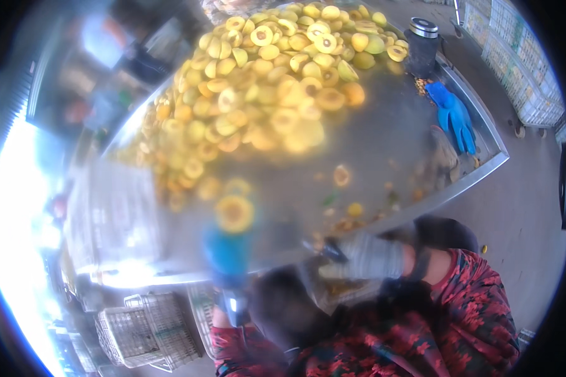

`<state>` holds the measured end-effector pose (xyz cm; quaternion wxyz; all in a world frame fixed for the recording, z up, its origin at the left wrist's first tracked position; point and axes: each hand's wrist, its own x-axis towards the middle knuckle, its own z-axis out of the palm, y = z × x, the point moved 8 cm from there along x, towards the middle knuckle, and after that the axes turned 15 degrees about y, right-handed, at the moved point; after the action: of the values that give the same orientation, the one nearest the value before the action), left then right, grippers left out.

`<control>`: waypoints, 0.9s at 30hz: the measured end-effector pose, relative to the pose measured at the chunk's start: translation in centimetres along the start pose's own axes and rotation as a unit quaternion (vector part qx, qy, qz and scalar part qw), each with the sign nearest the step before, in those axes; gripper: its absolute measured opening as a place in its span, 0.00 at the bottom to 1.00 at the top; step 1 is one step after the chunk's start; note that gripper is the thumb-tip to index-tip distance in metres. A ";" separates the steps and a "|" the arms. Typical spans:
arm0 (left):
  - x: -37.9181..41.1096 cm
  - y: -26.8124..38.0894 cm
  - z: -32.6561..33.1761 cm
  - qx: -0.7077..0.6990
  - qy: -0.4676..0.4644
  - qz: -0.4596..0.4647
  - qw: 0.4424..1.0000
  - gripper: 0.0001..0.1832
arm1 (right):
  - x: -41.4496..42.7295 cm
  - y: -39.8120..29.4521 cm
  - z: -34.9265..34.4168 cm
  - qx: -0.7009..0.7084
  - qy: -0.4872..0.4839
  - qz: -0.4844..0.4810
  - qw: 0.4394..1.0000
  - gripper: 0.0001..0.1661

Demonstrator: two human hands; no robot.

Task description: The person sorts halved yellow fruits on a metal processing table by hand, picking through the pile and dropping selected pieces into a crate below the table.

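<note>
My left hand, in a blue glove, reaches over the near edge of a metal table. At its fingertips is a halved yellow fruit with the cut face and brown centre turned up; blur hides the exact grip. In a pale knitted glove, my right hand closes around a small dark-handled tool, whose tip is too blurred to make out. A large heap of halved yellow fruits covers the far and left part of the table. One loose half lies apart from it.
A dark flask with a steel lid stands at the table's far right. Near it lie an empty blue glove and a greyish glove. Plastic crates sit at lower left, and crates on wheels at right. A blurred person is across the table.
</note>
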<state>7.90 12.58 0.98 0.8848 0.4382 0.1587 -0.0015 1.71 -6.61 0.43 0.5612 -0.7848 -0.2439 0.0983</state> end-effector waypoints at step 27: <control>-3.7 -5.0 9.4 0.286 -0.042 0.343 0.894 0.25 | 1.5 -0.7 -3.0 -0.138 0.187 0.004 0.973 0.16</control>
<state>6.30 1.71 3.49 0.6724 0.6993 -0.0463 0.2382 4.07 -8.21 2.27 0.4831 -0.8599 -0.1430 -0.0825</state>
